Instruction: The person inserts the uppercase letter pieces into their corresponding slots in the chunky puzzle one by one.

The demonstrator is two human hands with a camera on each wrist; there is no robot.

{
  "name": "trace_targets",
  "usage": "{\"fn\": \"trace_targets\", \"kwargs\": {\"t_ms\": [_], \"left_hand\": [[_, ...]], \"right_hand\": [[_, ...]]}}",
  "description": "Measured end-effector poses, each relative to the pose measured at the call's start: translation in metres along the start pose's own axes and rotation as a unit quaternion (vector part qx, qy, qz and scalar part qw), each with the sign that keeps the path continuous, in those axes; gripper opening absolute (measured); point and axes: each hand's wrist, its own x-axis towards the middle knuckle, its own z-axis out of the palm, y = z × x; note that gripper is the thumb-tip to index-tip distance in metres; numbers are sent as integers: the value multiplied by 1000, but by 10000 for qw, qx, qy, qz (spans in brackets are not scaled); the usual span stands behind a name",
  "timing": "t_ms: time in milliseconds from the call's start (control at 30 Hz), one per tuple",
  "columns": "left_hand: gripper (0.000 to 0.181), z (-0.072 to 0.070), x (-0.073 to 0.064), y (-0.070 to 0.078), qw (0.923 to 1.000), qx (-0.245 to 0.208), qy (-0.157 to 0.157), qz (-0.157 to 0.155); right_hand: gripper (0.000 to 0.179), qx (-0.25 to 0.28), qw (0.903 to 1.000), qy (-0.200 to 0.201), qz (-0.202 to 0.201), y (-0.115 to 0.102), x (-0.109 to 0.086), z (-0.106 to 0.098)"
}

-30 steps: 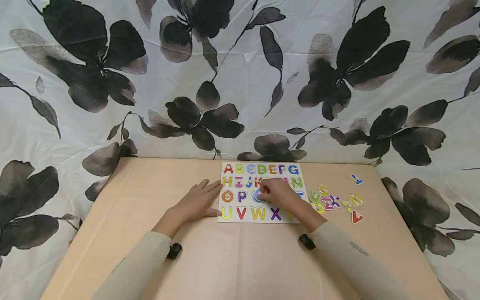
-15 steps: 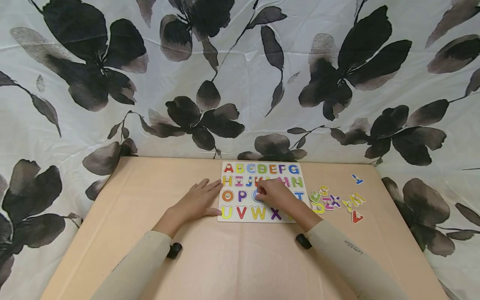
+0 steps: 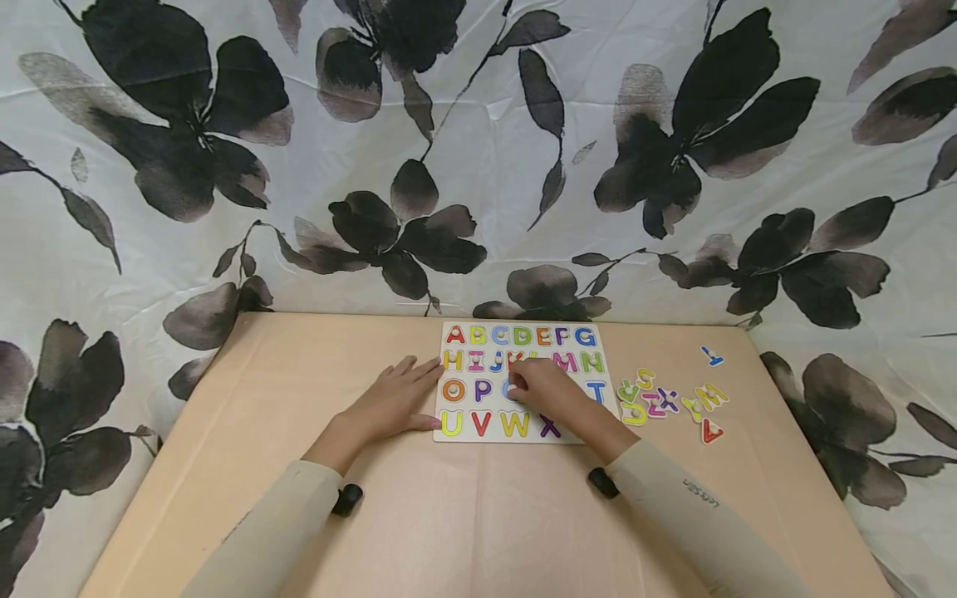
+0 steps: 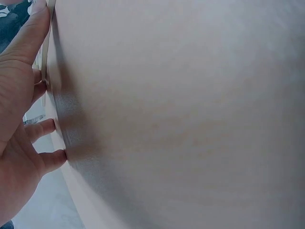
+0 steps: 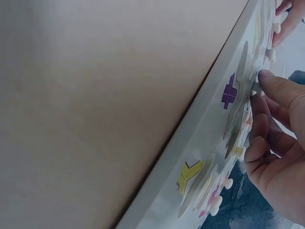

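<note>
A white alphabet puzzle board (image 3: 463, 406) with rows of coloured letters lies on the table. My left hand (image 3: 399, 399) is at its left edge, fingers spread and fairly straight, the thumb by the lower left corner. In the left wrist view, fingertips (image 4: 59, 156) press along the table surface. Over the third row, just right of the P (image 3: 483, 390), my right hand (image 3: 549, 389) pinches a blue letter piece (image 3: 507, 390) mostly hidden by its fingers. The right wrist view shows thumb and forefinger together at a small pale peg (image 5: 258, 88), the other fingers curled.
Right of the board lie several loose letters: a pink Z (image 3: 655, 405), a purple X (image 3: 669, 401), a yellow M (image 3: 711, 397), a red piece (image 3: 711, 432) and a blue one (image 3: 712, 357). A floral cloth (image 3: 493, 149) hangs behind the table.
My right hand has shifted slightly left, with its wrist turning a little, so more of the pink M and blue T shows. The left hand stays in place at the board.
</note>
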Motion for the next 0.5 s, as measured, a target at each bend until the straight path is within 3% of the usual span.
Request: {"fn": "trace_targets", "kwargs": {"t_ms": [233, 500], "left_hand": [[97, -1, -3, -1, 10000, 18, 16, -22], [98, 0, -1, -1, 10000, 48, -32, 2]], "right_hand": [[15, 319, 9993, 189, 10, 9, -12, -13], [17, 410, 9983, 385, 122, 46, -35, -37]]}}
